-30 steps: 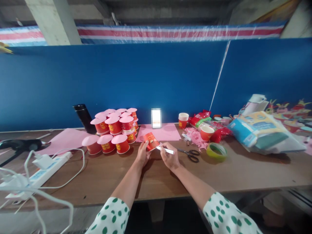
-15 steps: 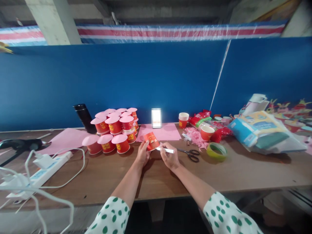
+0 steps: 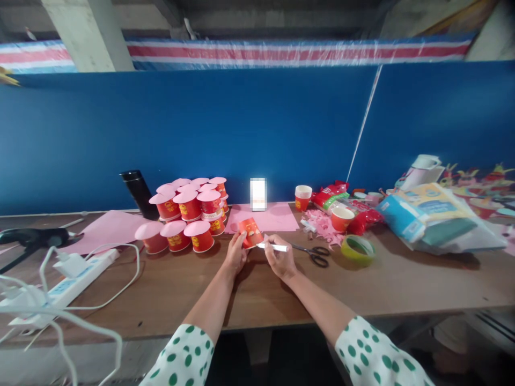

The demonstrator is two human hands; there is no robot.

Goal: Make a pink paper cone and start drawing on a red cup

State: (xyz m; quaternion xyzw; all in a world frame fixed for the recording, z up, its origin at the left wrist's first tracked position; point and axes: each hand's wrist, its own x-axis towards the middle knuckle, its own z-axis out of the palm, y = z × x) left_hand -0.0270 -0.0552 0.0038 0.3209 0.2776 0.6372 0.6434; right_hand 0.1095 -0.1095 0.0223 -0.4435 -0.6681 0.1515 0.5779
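My left hand (image 3: 235,253) is closed around a red paper cup (image 3: 250,231) held on its side over the wooden table (image 3: 249,295). My right hand (image 3: 280,258) grips a white pen (image 3: 273,247), whose tip touches the cup's rim. A pile of red cups with pink round lids (image 3: 189,213) stands just left of my hands. Black scissors (image 3: 316,254) lie right of my right hand, beside a green tape roll (image 3: 357,249).
Pink paper sheets (image 3: 271,219) lie behind the cup. A black flask (image 3: 139,194) stands at the back left. A white power strip with cables (image 3: 66,281) is at the left. Stacked red cups (image 3: 302,198), pink scraps, red bags and a tissue pack (image 3: 426,214) crowd the right.
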